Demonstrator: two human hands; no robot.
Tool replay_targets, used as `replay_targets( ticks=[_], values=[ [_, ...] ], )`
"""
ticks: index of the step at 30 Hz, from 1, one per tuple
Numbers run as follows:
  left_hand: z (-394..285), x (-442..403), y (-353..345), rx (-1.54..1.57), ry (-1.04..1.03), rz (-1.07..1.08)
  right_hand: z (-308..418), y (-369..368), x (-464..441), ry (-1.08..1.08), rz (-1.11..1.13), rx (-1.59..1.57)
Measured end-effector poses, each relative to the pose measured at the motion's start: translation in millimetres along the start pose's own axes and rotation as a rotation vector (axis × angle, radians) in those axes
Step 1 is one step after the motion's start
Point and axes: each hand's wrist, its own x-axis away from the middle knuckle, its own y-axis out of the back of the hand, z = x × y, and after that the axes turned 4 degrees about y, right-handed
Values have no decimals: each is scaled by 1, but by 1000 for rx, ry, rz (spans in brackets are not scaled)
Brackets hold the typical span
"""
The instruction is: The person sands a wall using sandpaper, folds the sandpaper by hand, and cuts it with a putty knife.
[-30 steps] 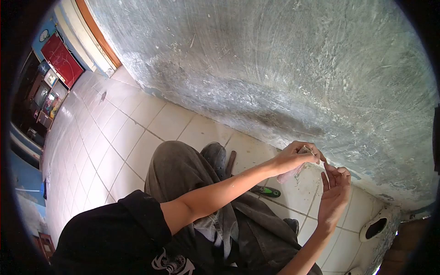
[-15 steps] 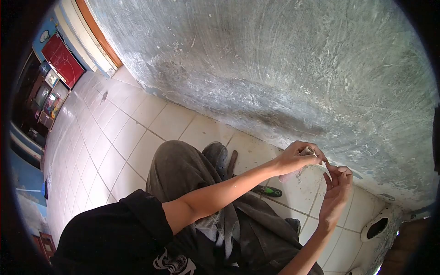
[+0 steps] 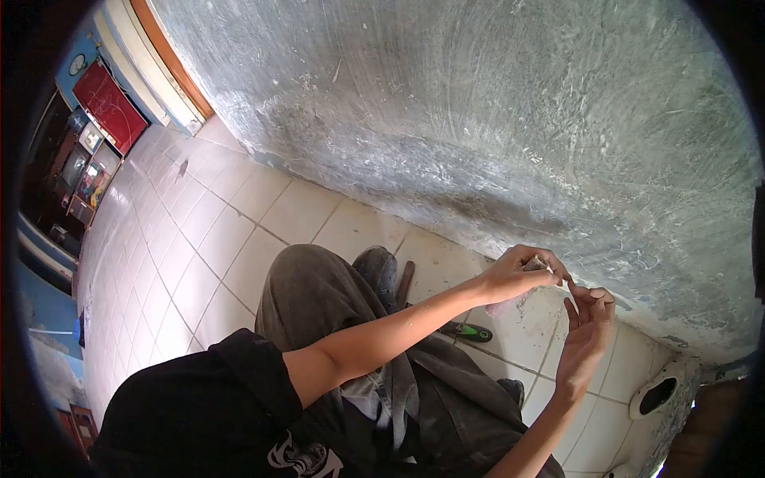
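My left hand (image 3: pixel 518 275) is closed around a crumpled, greyish-pale piece (image 3: pixel 538 263) low beside the wall. What the piece is made of does not show. A pinkish patch (image 3: pixel 504 309) shows below that hand, partly hidden by it. My right hand (image 3: pixel 586 338) is raised just to the right, fingers curled, its fingertips meeting those of my left hand at a tiny pale spot. Whatever is pinched there is too small to name. Under my left forearm, a tool with a green and black handle (image 3: pixel 468 331) lies on the floor, its other end hidden.
A grey, scuffed wall (image 3: pixel 446 119) rises in front. Pale floor tiles (image 3: pixel 223 247) run off to the left. Near my shoe lies a brown strip or handle (image 3: pixel 405 283). A white fixture with a dark opening (image 3: pixel 657 398) sits at the right. Shelves (image 3: pixel 84 183) and a doorway are far left.
Almost nothing differs. My right hand has shifted very slightly, with its fingertips still beside those of my left hand.
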Motion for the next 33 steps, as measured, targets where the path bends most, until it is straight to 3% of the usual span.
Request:
replay_targets(
  ticks=[11,14,16,23,26,29,31,33],
  values=[
    [8,-2,-3,-1,30,39,-3,-1,1,19,15,-22],
    [7,-1,-7,-6,-75,5,-4,-1,1,17,21,-44],
    [2,1,-8,-18,35,4,-4,-1,1,20,26,-57],
    [-3,4,-13,-9,-8,-44,-7,-3,2,90,64,-53],
    [-4,5,-14,-49,111,-8,-6,-5,1,91,30,-39],
    [0,1,-14,106,27,-61,-4,-3,0,64,-45,-13],
    [-6,0,-6,276,191,-21,-3,2,1,108,-48,-84],
    [-10,2,-4,268,217,-25,-3,5,1,110,-48,-112]
  ],
)
